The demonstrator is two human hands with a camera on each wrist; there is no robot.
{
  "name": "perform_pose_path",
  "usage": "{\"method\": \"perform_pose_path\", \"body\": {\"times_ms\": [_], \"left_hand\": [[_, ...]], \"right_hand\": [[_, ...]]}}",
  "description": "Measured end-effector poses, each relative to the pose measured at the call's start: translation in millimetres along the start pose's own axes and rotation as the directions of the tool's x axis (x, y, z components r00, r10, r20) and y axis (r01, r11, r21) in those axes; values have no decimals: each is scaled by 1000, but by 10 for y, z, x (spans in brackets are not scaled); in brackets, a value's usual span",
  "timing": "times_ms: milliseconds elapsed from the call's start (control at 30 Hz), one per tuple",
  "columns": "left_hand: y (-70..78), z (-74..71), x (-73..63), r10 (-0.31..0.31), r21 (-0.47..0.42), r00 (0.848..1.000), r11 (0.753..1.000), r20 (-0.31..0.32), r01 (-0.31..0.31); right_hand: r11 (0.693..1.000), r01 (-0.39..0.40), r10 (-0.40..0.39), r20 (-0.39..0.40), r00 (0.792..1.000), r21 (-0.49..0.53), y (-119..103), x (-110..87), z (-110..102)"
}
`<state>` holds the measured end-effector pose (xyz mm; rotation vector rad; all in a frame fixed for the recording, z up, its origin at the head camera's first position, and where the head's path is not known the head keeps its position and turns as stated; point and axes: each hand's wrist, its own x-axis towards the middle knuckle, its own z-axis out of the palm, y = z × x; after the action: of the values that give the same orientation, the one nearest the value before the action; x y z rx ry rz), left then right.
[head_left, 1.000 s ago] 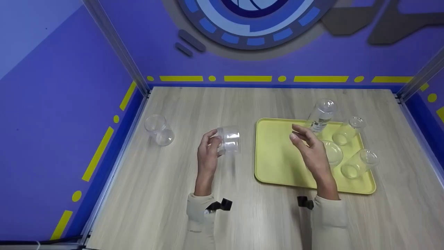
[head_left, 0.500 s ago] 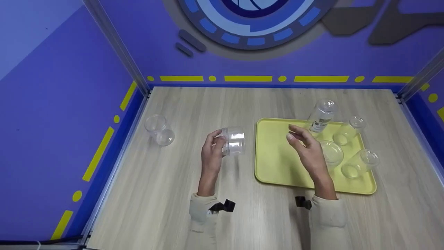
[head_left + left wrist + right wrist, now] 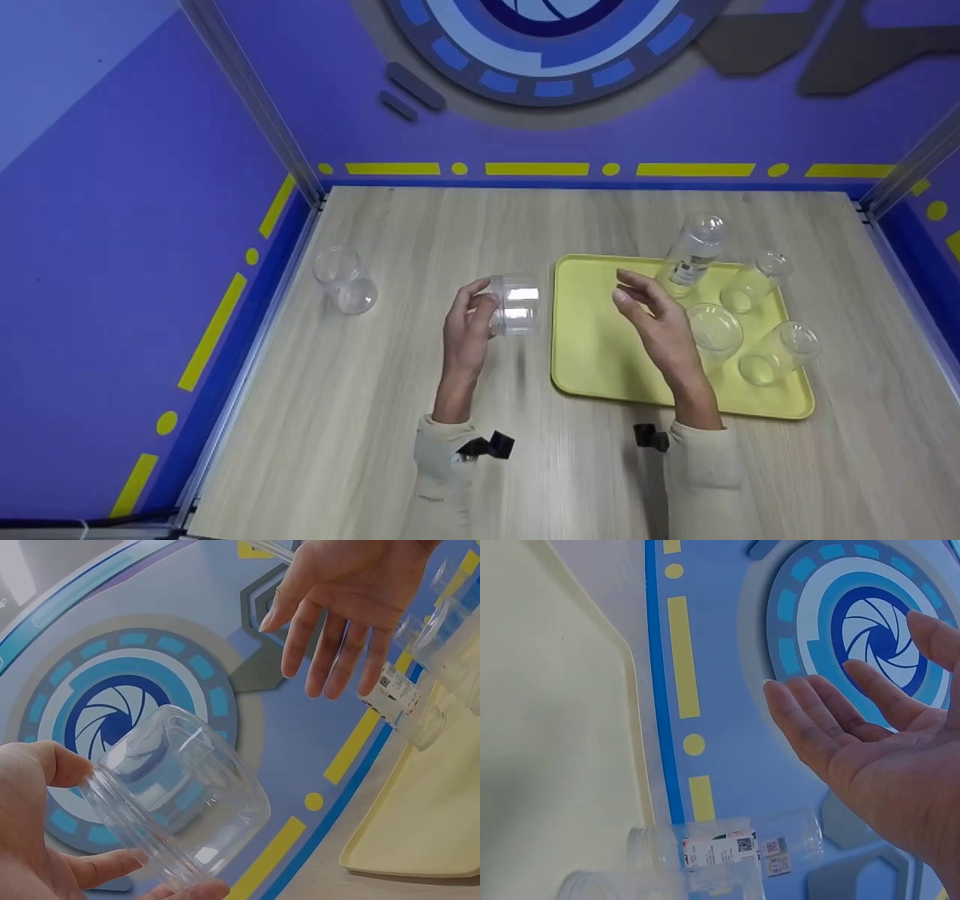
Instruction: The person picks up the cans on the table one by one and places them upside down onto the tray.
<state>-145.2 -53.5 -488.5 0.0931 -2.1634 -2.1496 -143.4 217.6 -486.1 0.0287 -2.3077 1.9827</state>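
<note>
My left hand [image 3: 466, 334] grips a clear plastic jar [image 3: 519, 306] by its threaded rim, left of the yellow tray [image 3: 592, 337]. The jar is tipped on its side, its base towards the right. In the left wrist view, thumb and fingers [image 3: 101, 868] reach round the neck, and the clear body shows nothing inside. Over the tray, my right hand [image 3: 664, 326] holds nothing, its fingers loosely bent and palm facing left. Nearest to it are a wide clear jar [image 3: 720, 330], partly hidden behind the hand, and a tall clear bottle with a label [image 3: 691, 270].
Two more clear containers, one at the back [image 3: 754, 283] and one at the front [image 3: 776, 356], stand on the tray's right side. Another clear jar [image 3: 345, 281] is on the wooden table [image 3: 337, 420] at far left. Blue panels [image 3: 480, 142] enclose the table's back and sides.
My left hand has carried the jar rightward, closer to the tray's left edge. My right hand has drifted slightly left over the tray. The other containers have stayed put.
</note>
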Motion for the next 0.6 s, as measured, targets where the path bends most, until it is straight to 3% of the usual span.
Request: {"method": "perform_pose_path", "body": {"times_ms": [600], "left_hand": [[30,123,-23,-7,-33,998,999,57,9]], "right_hand": [[1000,10,-11,46,999,25,-19,6,140]]}}
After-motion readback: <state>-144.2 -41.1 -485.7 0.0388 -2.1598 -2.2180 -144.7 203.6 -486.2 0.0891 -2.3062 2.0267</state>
